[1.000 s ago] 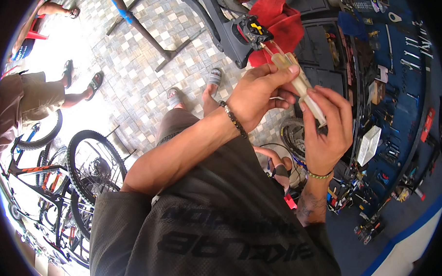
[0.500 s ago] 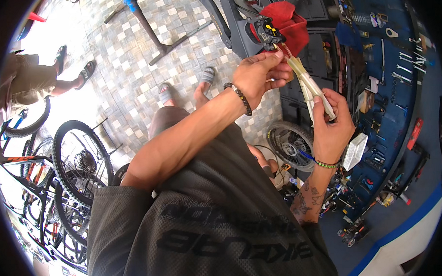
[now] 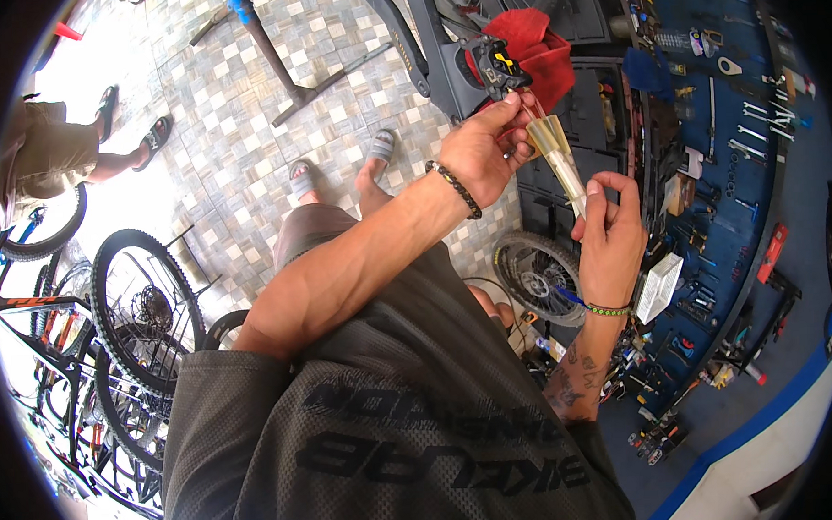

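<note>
My left hand (image 3: 483, 159) is closed, its thumb and fingers pinching a thin clear tube (image 3: 533, 105) close to a black brake caliper (image 3: 501, 66) with a yellow mark. The tube runs to a translucent, yellowish syringe (image 3: 551, 147), which slants down toward my right hand (image 3: 610, 230). That hand is closed on the syringe's lower end, thumb against fingers, hiding the tip of it. The caliper sits on the dark bike frame (image 3: 448, 74). Behind it hangs a red cloth (image 3: 539, 56).
A blue tool wall (image 3: 729, 171) with wrenches runs along the right. Below my right forearm lies a wheel (image 3: 534, 276). Several bikes (image 3: 134, 306) stand at left. Another person's legs (image 3: 60, 158) show at upper left, and a stand's foot (image 3: 305, 94) rests on the tiles.
The syringe has turned and now sits straighter between my hands. My right hand has shifted slightly left and its grip has changed. My left hand stays by the caliper.
</note>
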Demonstrator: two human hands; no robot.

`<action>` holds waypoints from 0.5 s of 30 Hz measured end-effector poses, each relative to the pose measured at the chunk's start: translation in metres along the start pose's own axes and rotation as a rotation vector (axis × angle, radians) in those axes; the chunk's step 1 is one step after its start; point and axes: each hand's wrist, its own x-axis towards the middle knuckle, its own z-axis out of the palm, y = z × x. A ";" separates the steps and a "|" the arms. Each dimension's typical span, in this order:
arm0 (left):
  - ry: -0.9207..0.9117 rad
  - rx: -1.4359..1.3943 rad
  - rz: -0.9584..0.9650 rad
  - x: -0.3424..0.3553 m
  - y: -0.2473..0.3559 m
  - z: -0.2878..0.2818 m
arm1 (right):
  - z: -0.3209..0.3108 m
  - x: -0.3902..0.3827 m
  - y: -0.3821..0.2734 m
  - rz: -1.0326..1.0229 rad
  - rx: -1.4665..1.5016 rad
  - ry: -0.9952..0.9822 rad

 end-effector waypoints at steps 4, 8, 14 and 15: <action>0.084 -0.060 0.004 0.001 -0.004 0.007 | 0.005 -0.007 0.006 -0.199 -0.088 0.027; 0.134 -0.060 0.032 0.002 -0.007 0.009 | 0.012 -0.010 0.010 -0.314 -0.169 0.130; 0.090 -0.102 0.014 0.004 -0.008 0.008 | 0.013 -0.010 0.008 -0.264 -0.090 0.168; 0.069 -0.114 0.010 0.003 -0.008 0.008 | 0.010 -0.009 0.004 -0.201 -0.074 0.151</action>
